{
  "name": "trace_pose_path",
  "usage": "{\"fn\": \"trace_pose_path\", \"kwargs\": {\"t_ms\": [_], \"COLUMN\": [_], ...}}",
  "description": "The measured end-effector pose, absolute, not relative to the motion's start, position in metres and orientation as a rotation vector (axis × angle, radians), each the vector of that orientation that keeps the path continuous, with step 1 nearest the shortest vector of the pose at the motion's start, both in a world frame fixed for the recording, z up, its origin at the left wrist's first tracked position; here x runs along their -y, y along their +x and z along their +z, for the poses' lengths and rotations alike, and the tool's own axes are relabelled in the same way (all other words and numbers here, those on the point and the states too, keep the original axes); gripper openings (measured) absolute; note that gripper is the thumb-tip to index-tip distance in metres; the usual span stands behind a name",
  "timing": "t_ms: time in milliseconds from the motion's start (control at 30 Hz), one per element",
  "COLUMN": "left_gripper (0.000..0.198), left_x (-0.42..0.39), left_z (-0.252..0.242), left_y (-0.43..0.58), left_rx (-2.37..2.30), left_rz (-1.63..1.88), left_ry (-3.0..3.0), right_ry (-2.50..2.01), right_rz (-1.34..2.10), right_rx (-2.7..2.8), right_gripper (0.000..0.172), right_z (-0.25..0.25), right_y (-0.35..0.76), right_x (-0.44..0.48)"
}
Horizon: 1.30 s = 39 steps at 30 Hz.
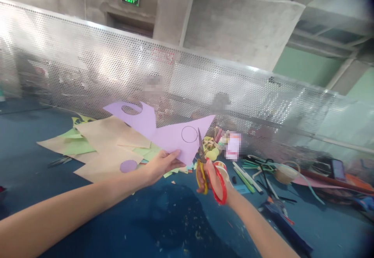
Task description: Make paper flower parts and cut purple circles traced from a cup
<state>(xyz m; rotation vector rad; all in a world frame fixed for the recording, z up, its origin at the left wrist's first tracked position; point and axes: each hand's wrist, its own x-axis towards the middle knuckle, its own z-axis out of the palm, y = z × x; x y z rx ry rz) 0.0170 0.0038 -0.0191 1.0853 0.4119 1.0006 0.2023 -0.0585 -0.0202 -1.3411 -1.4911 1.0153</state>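
My left hand (166, 165) pinches the lower edge of a purple sheet of paper (169, 139), thumb on top. A dark circle outline is drawn on its right part, and a round hole has been cut in its far left part. My right hand (213, 178) grips scissors (201, 155) with red and yellow handles, fingers through the loops. Their blades point up, close to the right of the drawn circle. Whether the blades touch the paper I cannot tell. A cut purple paper circle (128, 166) lies on tan paper at the left.
Tan paper sheets (102, 164) and green sheets (77, 146) are piled on the blue surface (163, 227) at left. Right of my hands lie markers (244, 178), a roll of twine (284, 173) and a phone (338, 170). A perforated metal panel (87, 63) stands behind.
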Motion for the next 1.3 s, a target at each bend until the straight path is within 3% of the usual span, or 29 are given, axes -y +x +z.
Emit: {"fn": "trace_pose_path", "kwargs": {"t_ms": [733,833,900,967,1033,1133,1200,1233,1300], "left_gripper": [0.02,0.048,0.063,0.048,0.032,0.033,0.05,0.055,0.045], "left_x": [0.003,0.005,0.007,0.007,-0.001,-0.026,-0.047,-0.055,-0.066], "left_z": [-0.019,-0.006,0.012,0.033,0.052,0.066,0.065,0.064,0.06], "left_y": [0.021,0.011,-0.001,-0.012,-0.017,-0.016,-0.011,-0.009,-0.008], "left_rx": [-0.447,-0.499,-0.462,-0.428,-0.458,-0.647,-0.746,-0.74,-0.671], "left_rz": [1.012,0.752,0.242,0.005,0.244,0.844,1.061,1.092,0.993], "left_ry": [1.043,1.239,1.415,1.615,1.804,1.964,1.979,1.962,1.966], "right_ry": [-1.371,-1.41,-1.418,-1.404,-1.392,-1.385,-1.372,-1.362,-1.342], "right_rz": [0.991,0.949,0.941,0.968,0.994,1.017,1.032,1.044,1.06], "right_rx": [1.352,1.326,1.323,1.334,1.346,1.355,1.376,1.391,1.41], "right_gripper": [0.055,0.055,0.056,0.056,0.056,0.054,0.054,0.054,0.054], "right_z": [-0.026,-0.022,-0.017,-0.012,-0.009,-0.006,-0.005,-0.004,-0.002], "right_y": [0.19,0.191,0.192,0.194,0.195,0.195,0.193,0.191,0.19], "right_x": [0.062,0.062,0.062,0.062,0.063,0.064,0.066,0.067,0.07]}}
